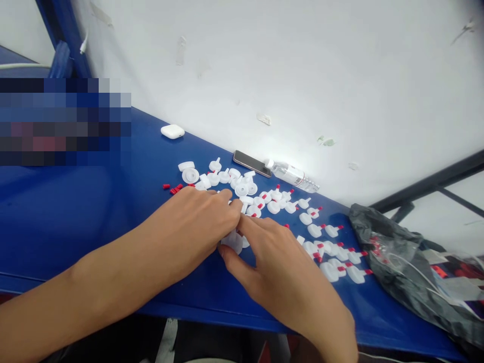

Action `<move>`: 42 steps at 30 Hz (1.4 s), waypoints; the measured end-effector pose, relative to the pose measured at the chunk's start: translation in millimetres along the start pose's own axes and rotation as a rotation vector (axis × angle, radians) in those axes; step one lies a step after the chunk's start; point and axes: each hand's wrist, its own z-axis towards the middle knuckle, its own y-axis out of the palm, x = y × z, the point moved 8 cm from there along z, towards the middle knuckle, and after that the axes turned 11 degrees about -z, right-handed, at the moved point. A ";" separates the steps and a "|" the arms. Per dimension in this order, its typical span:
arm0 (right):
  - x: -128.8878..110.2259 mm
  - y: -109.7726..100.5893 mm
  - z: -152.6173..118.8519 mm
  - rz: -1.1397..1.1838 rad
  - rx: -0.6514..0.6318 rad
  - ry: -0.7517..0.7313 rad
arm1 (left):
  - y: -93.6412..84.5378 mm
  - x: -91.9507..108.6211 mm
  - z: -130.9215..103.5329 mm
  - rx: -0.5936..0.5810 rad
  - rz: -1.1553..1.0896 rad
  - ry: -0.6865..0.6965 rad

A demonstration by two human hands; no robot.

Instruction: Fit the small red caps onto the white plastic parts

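Note:
My left hand (204, 214) and my right hand (278, 254) meet over the blue table. Between them is a white plastic nozzle cap (232, 243), pinched by my right thumb and fingers. My left hand is closed beside it with its fingers curled down, and its fingertips are hidden. Several loose red tips (176, 189) lie just beyond my left hand. White nozzle caps without tips (190, 175) are heaped behind both hands. To the right of my right hand are several nozzle caps with red tips on their spouts (356, 274).
A white earbud case (173, 131), a phone (252, 164) and a clear water bottle (295, 175) lie along the wall. At the right end, a dark plastic bag (397, 282) holds red and white pieces. The blue table (75, 217) has its front edge below my forearms.

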 end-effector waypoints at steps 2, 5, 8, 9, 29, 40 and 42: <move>-0.1 0.2 -0.6 -0.009 0.003 -0.004 | 0.3 -0.5 -0.3 0.006 0.007 -0.002; -1.2 -0.7 -1.3 -0.004 0.014 -0.020 | 0.3 0.5 -0.1 -0.011 0.008 0.005; -1.2 -0.9 -1.1 0.000 0.014 -0.019 | 0.5 0.8 0.8 -0.045 0.007 -0.014; -1.1 -0.4 -0.9 -0.001 0.010 -0.017 | 0.7 0.0 1.2 -0.055 0.007 -0.032; -1.9 0.6 -1.6 -0.008 0.017 -0.024 | -4.9 4.2 -6.8 0.090 0.001 0.030; 5.3 -7.8 -2.3 0.084 0.057 0.039 | -19.7 -2.9 -6.0 0.159 -0.063 -0.058; 10.5 -13.0 -2.0 0.130 0.101 0.085 | -24.4 -6.3 -7.4 0.199 -0.105 -0.106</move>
